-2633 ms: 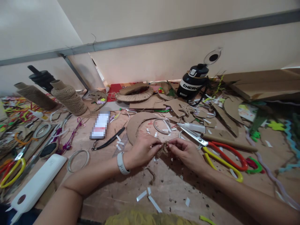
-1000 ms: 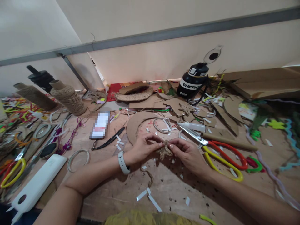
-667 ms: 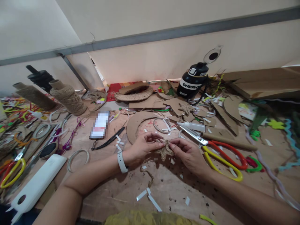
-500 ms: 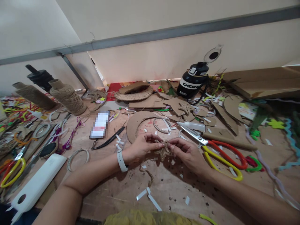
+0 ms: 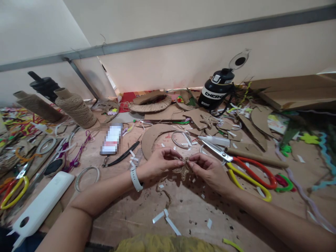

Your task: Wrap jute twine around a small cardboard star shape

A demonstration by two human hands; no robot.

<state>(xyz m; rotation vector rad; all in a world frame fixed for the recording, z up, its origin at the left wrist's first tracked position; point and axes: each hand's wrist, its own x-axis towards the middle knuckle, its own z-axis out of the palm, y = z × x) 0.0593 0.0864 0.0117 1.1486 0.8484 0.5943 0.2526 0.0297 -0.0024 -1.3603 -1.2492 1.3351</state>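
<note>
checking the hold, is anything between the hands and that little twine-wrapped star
Nothing visible: the left hand and right hand both pinch the small brown twine-wrapped star directly with their fingertips, above the wooden table.

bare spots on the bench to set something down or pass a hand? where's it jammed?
Barest patch: wood between the forearms, below the twine star pinched by left hand and right hand, only white paper strips there. A smaller gap lies between phone and white ring. Crowded: far left by the twine spool, and right past the scissors.
</note>
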